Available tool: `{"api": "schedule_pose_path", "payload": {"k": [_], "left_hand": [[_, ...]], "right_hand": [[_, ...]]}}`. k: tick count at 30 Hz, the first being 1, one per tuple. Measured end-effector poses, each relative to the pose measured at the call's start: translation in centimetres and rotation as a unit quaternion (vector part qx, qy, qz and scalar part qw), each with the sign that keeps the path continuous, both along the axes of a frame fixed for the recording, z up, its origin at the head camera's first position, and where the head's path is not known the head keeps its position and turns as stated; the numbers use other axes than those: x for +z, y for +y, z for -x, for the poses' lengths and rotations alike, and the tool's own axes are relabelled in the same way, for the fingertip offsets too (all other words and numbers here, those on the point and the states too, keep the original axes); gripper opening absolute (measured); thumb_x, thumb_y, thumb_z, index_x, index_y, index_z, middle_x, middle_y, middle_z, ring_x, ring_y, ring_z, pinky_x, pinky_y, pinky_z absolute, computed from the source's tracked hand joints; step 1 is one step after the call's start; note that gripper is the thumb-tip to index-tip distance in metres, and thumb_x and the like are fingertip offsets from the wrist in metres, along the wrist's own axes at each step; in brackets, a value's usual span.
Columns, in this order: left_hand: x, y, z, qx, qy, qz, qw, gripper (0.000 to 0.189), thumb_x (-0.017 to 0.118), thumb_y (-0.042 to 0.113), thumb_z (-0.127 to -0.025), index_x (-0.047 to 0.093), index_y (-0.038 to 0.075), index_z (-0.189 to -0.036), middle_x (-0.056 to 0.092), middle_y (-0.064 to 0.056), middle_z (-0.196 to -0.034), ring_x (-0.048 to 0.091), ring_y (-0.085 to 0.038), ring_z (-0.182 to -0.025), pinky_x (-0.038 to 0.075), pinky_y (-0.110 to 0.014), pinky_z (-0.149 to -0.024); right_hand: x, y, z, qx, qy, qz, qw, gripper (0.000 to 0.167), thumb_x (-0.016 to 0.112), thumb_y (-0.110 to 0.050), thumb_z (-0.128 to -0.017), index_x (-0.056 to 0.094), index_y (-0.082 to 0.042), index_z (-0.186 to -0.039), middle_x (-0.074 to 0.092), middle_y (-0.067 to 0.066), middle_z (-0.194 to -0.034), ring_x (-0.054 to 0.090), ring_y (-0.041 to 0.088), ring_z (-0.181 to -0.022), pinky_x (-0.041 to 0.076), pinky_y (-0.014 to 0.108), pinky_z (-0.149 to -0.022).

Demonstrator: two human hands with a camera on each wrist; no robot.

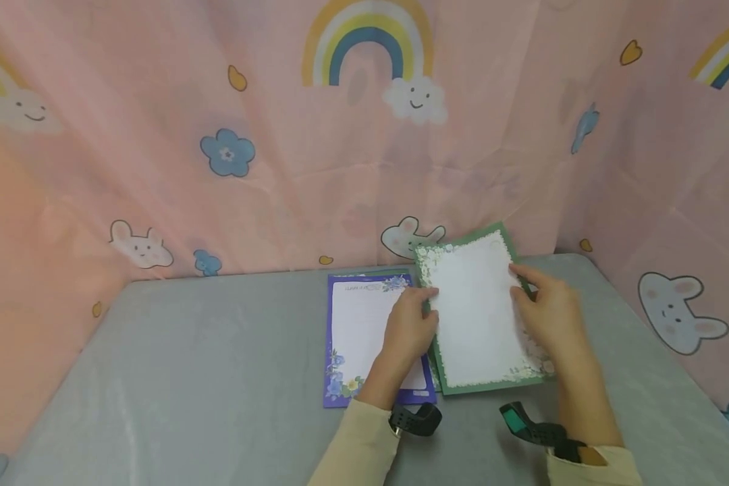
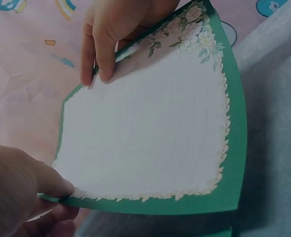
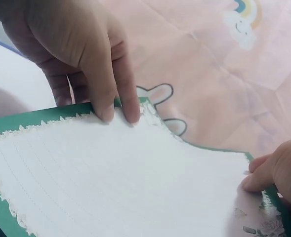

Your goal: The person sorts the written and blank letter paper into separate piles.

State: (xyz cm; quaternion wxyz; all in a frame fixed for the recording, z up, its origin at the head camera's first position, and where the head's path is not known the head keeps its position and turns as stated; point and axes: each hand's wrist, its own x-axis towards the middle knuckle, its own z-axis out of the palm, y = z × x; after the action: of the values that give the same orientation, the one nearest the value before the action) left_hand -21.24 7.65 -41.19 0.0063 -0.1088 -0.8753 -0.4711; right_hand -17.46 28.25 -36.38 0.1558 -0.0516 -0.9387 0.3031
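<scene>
Both hands hold a sheet of letter paper (image 1: 470,317) with a green border and white flowers along its edges. My left hand (image 1: 408,324) pinches its left edge between thumb and fingers. On the opposite edge, my right hand (image 1: 549,307) has its thumb and fingers at the paper. The sheet stands tilted over the table and bends slightly in the left wrist view, where the right hand (image 2: 120,34) grips the upper edge. A purple-bordered sheet (image 1: 364,337) with blue flowers lies to the left, partly behind the left wrist.
A grey cloth covers the table (image 1: 188,378). Pink curtain (image 1: 279,189) with rainbows, clouds and rabbits hangs behind and at both sides. A green edge of paper shows from beneath the purple-bordered sheet. Black straps (image 1: 416,420) are worn on both wrists.
</scene>
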Motion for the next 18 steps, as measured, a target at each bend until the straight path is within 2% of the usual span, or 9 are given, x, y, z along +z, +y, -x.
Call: {"api": "schedule_pose_path", "payload": {"k": [3, 5, 6, 8, 10, 18], "left_hand": [[-0.6, 0.3, 0.0, -0.004, -0.004, 0.020, 0.9998, 0.040, 0.065, 0.009, -0.093, 0.067, 0.013, -0.132, 0.064, -0.009, -0.135, 0.060, -0.025, -0.128, 0.048, -0.039, -0.107], [-0.9, 0.5, -0.1, -0.008, -0.004, 0.036, 0.9993, 0.041, 0.067, 0.010, -0.092, 0.067, 0.013, -0.133, 0.063, -0.010, -0.134, 0.061, -0.026, -0.127, 0.049, -0.039, -0.107], [-1.0, 0.5, -0.1, -0.010, -0.003, 0.043, 0.9990, 0.042, 0.068, 0.010, -0.091, 0.067, 0.013, -0.133, 0.063, -0.010, -0.134, 0.061, -0.026, -0.126, 0.049, -0.039, -0.106], [-1.3, 0.7, -0.1, -0.012, -0.003, 0.057, 0.9983, 0.044, 0.069, 0.012, -0.092, 0.065, 0.013, -0.135, 0.062, -0.010, -0.135, 0.061, -0.026, -0.126, 0.050, -0.039, -0.105], [-1.5, 0.8, -0.1, -0.012, 0.001, 0.069, 0.9975, 0.045, 0.070, 0.014, -0.092, 0.065, 0.014, -0.136, 0.062, -0.009, -0.135, 0.062, -0.026, -0.125, 0.051, -0.038, -0.103], [-2.8, 1.0, -0.3, -0.014, 0.007, 0.115, 0.9933, 0.046, 0.071, 0.017, -0.090, 0.065, 0.016, -0.135, 0.064, -0.009, -0.130, 0.065, -0.026, -0.117, 0.054, -0.037, -0.094]], "right_hand": [[-0.6, 0.1, 0.3, -0.003, -0.003, -0.002, 1.0000, 0.041, 0.055, -0.012, -0.100, 0.059, -0.005, -0.141, 0.032, -0.004, -0.050, 0.029, 0.008, -0.043, 0.029, 0.024, -0.038], [-1.0, 0.3, 0.5, -0.005, -0.005, 0.002, 1.0000, 0.041, 0.055, -0.012, -0.100, 0.059, -0.004, -0.140, 0.047, 0.004, -0.055, 0.031, 0.008, -0.044, 0.030, 0.025, -0.038], [-1.2, 0.4, 0.5, -0.004, -0.005, 0.004, 1.0000, 0.041, 0.055, -0.011, -0.100, 0.059, -0.004, -0.140, 0.056, 0.011, -0.062, 0.031, 0.009, -0.044, 0.031, 0.025, -0.039], [-1.6, 0.6, 0.7, -0.003, -0.007, 0.012, 0.9999, 0.041, 0.055, -0.011, -0.100, 0.059, -0.002, -0.140, 0.068, 0.022, -0.087, 0.033, 0.009, -0.045, 0.033, 0.026, -0.039], [-2.0, 0.8, 0.8, -0.001, -0.009, 0.019, 0.9998, 0.041, 0.054, -0.010, -0.100, 0.058, -0.002, -0.139, 0.068, 0.028, -0.113, 0.035, 0.009, -0.046, 0.034, 0.027, -0.040], [-3.8, 1.6, 1.2, 0.010, -0.007, 0.015, 0.9998, 0.039, 0.056, -0.005, -0.097, 0.060, 0.003, -0.135, 0.062, 0.033, -0.131, 0.036, 0.011, -0.049, 0.036, 0.029, -0.050]]}}
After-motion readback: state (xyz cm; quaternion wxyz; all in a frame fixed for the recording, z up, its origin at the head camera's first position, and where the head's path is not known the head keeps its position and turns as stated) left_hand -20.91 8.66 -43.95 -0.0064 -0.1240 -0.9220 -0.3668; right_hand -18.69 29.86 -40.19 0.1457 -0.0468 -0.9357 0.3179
